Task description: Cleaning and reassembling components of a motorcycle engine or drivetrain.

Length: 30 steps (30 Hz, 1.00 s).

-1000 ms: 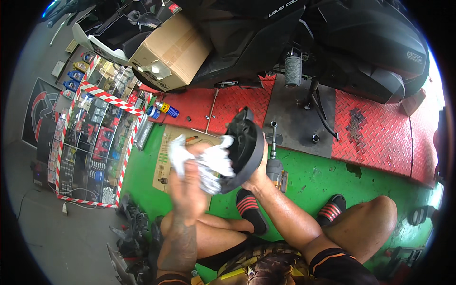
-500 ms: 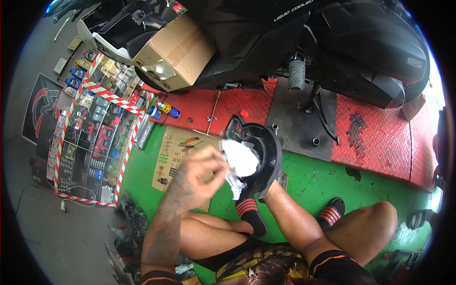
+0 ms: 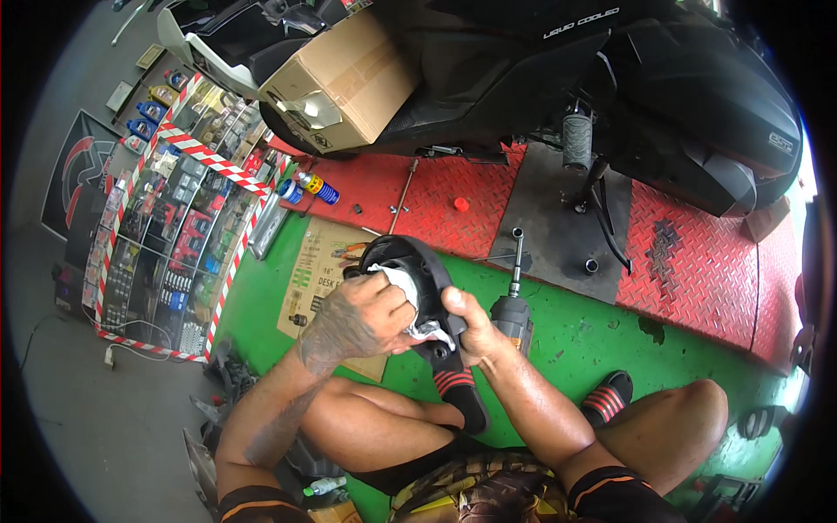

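A matte black, curved plastic cover with a raised rim (image 3: 435,281) is held up between the two hands, in front of the person's body and above the green floor. The bare right hand (image 3: 475,328) grasps its right edge, thumb over the rim; the fingers behind are mostly hidden. The left hand (image 3: 370,315) is curled around a crumpled white cloth (image 3: 402,282) and presses it into the cover's hollow side, which faces left; a loose end of the cloth hangs by the lower rim.

To the left, a glass-fronted display case edged with red-and-white striped tape (image 3: 214,164) holds shelves of small packaged goods, too small to make out. Blue plastic bottles (image 3: 146,119) stand in a row beside its far end. A brown cardboard box (image 3: 357,78) rests against the black scooter (image 3: 497,96); its contents are out of sight. A blue-and-yellow can (image 3: 319,187) lies on the red metal platform (image 3: 436,179).

The cover looks dark and smooth along its rim, with a small round hole at its lower end; the cloth and left hand hide much of its inside.
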### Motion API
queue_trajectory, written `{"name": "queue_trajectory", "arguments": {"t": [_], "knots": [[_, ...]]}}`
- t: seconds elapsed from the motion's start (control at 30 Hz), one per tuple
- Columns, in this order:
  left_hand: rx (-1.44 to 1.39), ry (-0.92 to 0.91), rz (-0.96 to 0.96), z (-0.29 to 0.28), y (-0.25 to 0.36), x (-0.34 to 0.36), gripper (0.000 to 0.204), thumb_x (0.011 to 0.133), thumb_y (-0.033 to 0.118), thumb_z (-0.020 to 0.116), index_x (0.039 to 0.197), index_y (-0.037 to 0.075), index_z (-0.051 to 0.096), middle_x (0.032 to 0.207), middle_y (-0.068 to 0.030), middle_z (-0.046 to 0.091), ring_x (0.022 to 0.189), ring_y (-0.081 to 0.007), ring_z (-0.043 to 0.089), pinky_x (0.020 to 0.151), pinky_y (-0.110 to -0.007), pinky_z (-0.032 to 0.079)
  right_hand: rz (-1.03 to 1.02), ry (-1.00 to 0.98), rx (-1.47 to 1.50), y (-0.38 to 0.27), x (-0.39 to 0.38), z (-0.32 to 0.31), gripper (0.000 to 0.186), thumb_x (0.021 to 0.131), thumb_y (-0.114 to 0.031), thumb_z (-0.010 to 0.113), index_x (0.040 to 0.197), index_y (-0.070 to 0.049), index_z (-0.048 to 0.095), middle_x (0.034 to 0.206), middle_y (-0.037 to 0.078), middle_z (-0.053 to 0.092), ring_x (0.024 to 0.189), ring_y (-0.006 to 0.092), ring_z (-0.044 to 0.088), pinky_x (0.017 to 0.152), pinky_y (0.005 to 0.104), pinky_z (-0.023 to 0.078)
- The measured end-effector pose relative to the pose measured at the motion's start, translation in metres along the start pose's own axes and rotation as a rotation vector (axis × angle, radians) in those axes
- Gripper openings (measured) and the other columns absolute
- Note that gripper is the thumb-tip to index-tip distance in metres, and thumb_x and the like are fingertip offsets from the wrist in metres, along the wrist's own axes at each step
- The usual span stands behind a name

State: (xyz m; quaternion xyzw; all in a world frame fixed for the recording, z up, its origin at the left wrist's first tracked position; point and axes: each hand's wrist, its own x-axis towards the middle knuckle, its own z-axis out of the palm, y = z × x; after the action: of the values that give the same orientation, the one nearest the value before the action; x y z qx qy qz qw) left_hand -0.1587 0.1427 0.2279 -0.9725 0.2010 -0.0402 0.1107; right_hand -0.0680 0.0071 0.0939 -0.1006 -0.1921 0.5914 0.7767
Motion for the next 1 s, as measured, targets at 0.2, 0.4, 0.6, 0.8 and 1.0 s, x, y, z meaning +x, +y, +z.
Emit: {"name": "queue_trajectory", "arguments": {"t": [0.2,0.4,0.6,0.8,1.0], "knots": [[-0.434,0.678,-0.453,-0.038,-0.002,0.02,0.018,0.086,0.009,0.069,0.098,-0.002,0.063,0.099,-0.0152,0.063,0.084,-0.0264,0.064,0.073,-0.035,0.052,-0.118,0.066,0.08,-0.008,0.004,-0.001,0.093,0.08,-0.066,0.065,0.143,-0.002,0.042,0.131,0.017,0.057,0.113,0.0308,0.062,0.088,0.055,0.056],[-0.293,0.335,-0.362,0.008,0.04,0.038,0.038,0.08,0.0,0.066,0.118,-0.004,0.06,0.12,-0.0259,0.057,0.114,-0.0433,0.057,0.099,-0.047,0.049,-0.188,0.196,-0.169,-0.013,0.002,0.0,0.078,0.088,-0.057,0.062,0.142,-0.004,0.042,0.126,0.012,0.059,0.112,0.022,0.059,0.087,0.0372,0.054],[-0.513,0.451,-0.319,-0.011,0.014,0.017,0.039,0.069,-0.005,0.065,0.106,0.005,0.07,0.108,-0.0107,0.063,0.102,-0.0295,0.061,0.091,-0.039,0.05,-0.061,0.005,0.184,-0.035,-0.002,-0.008,0.091,0.083,-0.072,0.056,0.141,-0.002,0.047,0.129,0.019,0.06,0.108,0.0309,0.065,0.089,0.0454,0.058],[-0.226,0.116,-0.057,-0.005,-0.012,0.007,0.04,0.069,-0.001,0.067,0.109,0.001,0.069,0.113,-0.0115,0.066,0.114,-0.0301,0.06,0.099,-0.042,0.05,-0.151,0.037,0.105,-0.037,-0.003,0.006,0.085,0.085,-0.068,0.058,0.142,-0.007,0.046,0.124,0.016,0.062,0.106,0.0287,0.065,0.073,0.0499,0.062],[-0.138,0.35,-0.332,-0.046,-0.035,0.002,0.043,0.069,-0.007,0.063,0.11,0.001,0.068,0.107,-0.0144,0.068,0.108,-0.0317,0.063,0.092,-0.038,0.055,-0.182,0.023,0.206,-0.061,-0.006,0.007,0.091,0.082,-0.072,0.055,0.145,-0.008,0.043,0.129,0.018,0.06,0.107,0.0289,0.066,0.072,0.0498,0.062]]}}
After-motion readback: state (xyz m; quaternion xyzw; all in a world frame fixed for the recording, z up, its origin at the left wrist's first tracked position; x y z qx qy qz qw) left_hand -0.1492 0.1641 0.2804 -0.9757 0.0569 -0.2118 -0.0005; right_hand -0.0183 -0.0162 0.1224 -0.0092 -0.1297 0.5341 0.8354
